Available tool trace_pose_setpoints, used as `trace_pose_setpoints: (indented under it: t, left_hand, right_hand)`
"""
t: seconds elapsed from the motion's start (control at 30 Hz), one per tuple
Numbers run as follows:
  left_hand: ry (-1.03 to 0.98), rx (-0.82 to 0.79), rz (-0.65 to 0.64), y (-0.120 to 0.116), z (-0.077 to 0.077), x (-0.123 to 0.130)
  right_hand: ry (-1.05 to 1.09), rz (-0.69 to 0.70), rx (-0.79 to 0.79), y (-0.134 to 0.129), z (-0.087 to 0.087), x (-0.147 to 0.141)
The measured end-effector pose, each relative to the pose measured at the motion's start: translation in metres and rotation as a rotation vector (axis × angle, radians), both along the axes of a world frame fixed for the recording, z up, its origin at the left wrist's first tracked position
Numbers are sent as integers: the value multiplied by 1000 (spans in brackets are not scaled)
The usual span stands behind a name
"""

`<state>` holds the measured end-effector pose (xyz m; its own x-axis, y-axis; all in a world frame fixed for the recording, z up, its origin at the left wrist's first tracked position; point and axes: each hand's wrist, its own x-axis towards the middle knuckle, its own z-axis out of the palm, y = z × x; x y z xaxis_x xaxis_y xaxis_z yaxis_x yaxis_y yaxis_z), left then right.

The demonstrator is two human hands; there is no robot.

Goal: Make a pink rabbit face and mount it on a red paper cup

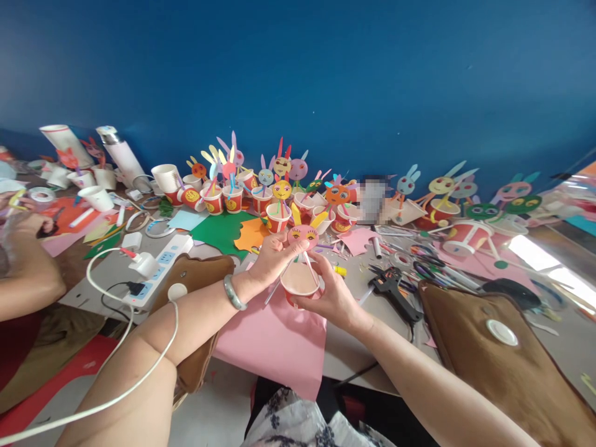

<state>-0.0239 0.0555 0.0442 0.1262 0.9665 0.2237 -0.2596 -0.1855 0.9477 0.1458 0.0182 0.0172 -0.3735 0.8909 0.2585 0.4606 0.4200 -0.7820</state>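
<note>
Between my hands, over a sheet of pink paper (274,347), is a red and white paper cup (298,282). A pink paper face (302,236) with yellow ears and drawn eyes stands above its rim, on thin strips that run down to the cup. My left hand (275,256) pinches the edge of the pink face, thumb in front. The fingers and thumb of my right hand (333,295) are closed round the right side of the cup. A bracelet is on my left wrist.
Finished cups with paper rabbit faces (282,190) line the blue wall. To the right lie a black glue gun (395,295), scissors and a brown pouch (507,354). On the left are a power strip (162,270), a white cable and another person's arm (28,267).
</note>
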Motion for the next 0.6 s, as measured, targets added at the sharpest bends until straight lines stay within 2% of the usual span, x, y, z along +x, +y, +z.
trace_pose_setpoints:
  t: [0.43, 0.6]
  left_hand:
    - [-6, -14, 14, -1, -2, 1]
    - [10, 35, 49, -1, 0, 0]
  right_hand:
    - [25, -7, 22, -1, -5, 0]
    - [24, -10, 12, -2, -4, -1]
